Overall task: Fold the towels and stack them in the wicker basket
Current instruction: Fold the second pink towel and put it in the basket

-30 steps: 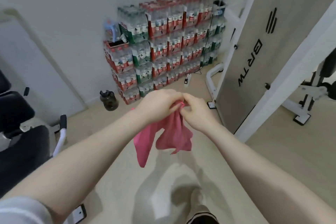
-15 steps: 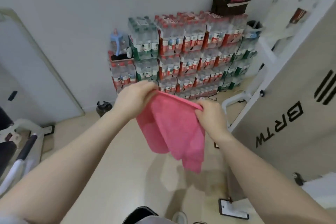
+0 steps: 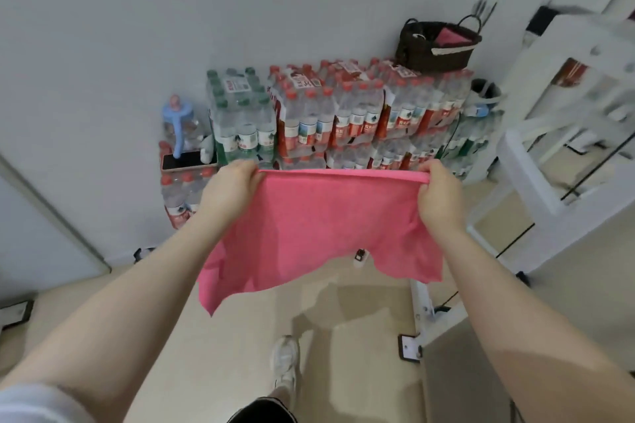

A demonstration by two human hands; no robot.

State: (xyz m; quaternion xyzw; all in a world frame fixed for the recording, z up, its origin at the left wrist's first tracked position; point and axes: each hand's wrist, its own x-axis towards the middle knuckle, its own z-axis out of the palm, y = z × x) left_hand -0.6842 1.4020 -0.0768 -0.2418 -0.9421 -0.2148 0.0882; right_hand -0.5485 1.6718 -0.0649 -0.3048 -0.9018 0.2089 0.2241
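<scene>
A pink towel [image 3: 323,230] hangs spread out in front of me, its top edge pulled taut. My left hand [image 3: 228,194] pinches the top left corner and my right hand [image 3: 441,197] pinches the top right corner. The lower edge hangs loose and uneven above the floor. Far ahead, a dark wicker basket [image 3: 436,57] stands on top of the stacked water bottle packs, with another pink towel [image 3: 450,36] lying inside it.
Shrink-wrapped water bottle packs [image 3: 343,120] are stacked against the white wall. A blue-lidded jug [image 3: 180,124] and a phone [image 3: 184,160] rest on the lower left packs. A white gym machine frame [image 3: 549,161] stands at the right. My shoe [image 3: 285,362] is on the beige floor.
My hands moved apart and the bunched pink towel opened into a flat sheet. The view swung up and closer toward the bottle stack and the basket.
</scene>
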